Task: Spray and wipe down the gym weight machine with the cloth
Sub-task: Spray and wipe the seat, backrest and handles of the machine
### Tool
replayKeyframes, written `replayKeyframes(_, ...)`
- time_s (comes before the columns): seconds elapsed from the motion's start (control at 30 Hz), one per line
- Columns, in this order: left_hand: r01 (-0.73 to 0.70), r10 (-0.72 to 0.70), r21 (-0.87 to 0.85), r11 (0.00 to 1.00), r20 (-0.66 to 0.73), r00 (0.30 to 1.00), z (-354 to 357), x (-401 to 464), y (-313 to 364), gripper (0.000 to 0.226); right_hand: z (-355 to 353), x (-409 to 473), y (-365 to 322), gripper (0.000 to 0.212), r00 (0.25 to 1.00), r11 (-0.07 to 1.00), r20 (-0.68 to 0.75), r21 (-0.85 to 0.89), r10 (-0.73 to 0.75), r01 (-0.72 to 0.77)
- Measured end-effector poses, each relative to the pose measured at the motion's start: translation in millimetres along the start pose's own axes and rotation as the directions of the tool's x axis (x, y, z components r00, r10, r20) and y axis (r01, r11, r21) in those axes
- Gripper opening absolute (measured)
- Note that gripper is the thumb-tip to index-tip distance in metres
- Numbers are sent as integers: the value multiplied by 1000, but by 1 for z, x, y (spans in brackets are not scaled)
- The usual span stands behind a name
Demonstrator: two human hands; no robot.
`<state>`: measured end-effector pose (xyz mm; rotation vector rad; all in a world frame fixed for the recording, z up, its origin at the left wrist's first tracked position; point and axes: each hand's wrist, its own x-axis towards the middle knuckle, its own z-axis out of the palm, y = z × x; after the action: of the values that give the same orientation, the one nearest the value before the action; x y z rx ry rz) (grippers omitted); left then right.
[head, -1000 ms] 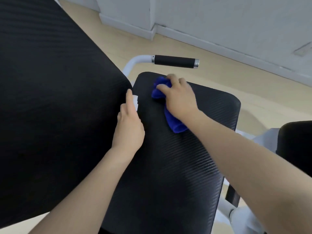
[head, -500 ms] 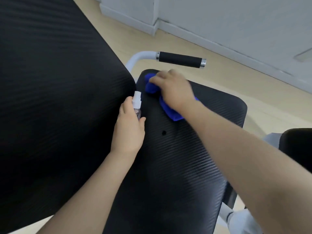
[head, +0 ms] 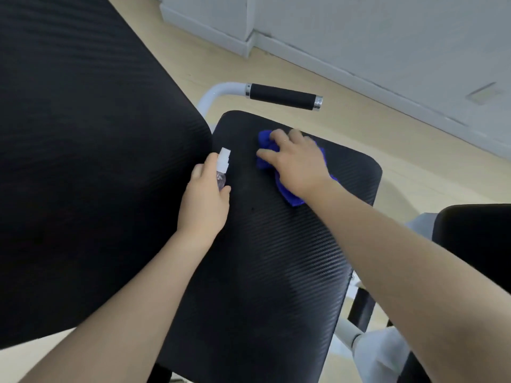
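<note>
Soft even daylight, mild motion blur, wide-angle bending at edges.

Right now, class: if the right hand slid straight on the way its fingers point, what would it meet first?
Probably bare seat pad: the right hand, pressing the blue cloth, points up-left toward the pad's far edge. The black handle grip lies beyond; depth is unclear.

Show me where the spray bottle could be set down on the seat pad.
Free: the near stretch of the seat pad, between both forearms. Crowded: the far end, where the right hand presses the cloth and the left hand holds the spray bottle.
</note>
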<state>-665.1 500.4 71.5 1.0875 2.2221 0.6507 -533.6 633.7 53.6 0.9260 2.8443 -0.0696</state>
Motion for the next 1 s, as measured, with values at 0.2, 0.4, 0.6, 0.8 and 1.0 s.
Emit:
replayKeyframes(0.2, -43, 50, -78, 996, 89, 995, 14, -17, -7, 76, 18, -27, 5, 45, 864, 866, -93, 131, 496, -483)
replayKeyframes(0.4, -178, 177, -4, 984, 71, 982, 22, -43, -19, 55, 28, -91, -57, 51, 983, 978, -118, 174, 138, -117)
replayKeyframes(0.6, -166, 135, 138, 976, 210, 968, 31, -54, -23, 37, 12, -105, 50, 44, 949, 958, -151, -38, 277, -286)
replayKeyframes(0.8, -186, 135, 262, 947, 200, 970, 39, -60, -22, 39, 28, -138, -25, 37, 875, 889, -183, 196, 448, -415)
replayKeyframes(1.0, -171, 79, 299, 939, 297, 952, 34, -64, -17, 45, 35, -185, -47, 36, 994, 1000, -107, -11, 13, -14)
